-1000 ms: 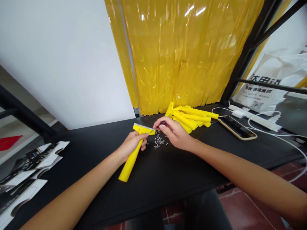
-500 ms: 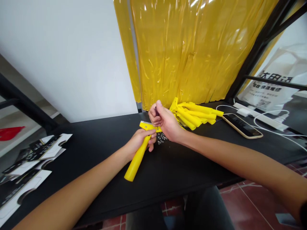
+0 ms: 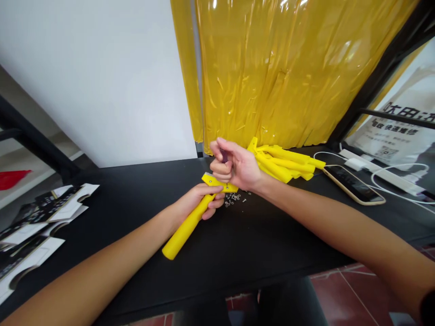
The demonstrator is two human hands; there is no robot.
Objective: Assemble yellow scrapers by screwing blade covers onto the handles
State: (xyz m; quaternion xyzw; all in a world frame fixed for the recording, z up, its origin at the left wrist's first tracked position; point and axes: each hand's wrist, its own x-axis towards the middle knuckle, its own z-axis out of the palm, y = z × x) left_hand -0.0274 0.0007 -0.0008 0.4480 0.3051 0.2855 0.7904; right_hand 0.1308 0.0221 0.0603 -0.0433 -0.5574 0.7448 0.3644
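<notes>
A bright yellow plastic scraper with a round tubular handle (image 3: 188, 230) and a flat, wide head is held just above the table, its handle slanting toward the person. The left hand (image 3: 193, 198) grips it at the neck, thumb pressed across the head, fingers curled beneath. The right hand (image 3: 243, 165) is curled tightly round a short dark purple tool grip (image 3: 224, 155) above the head, near a small metal screw (image 3: 227, 187); whether the tool's tip sits in that screw cannot be made out. If the tip is off-line or pressed unevenly, it could probably slip and scratch the plastic or jab the left thumb close by; a loose left grip might let the head twist. Just beyond lie scattered small silver metal screws and nuts (image 3: 234, 198), which a brushing wrist could likely send rolling. Behind the right wrist is a heap of yellow plastic handles (image 3: 282, 165), with a pale-cased black smartphone (image 3: 354, 184) beside it, all on the matte black tabletop (image 3: 258, 253), before a translucent yellow plastic curtain (image 3: 265, 90).
</notes>
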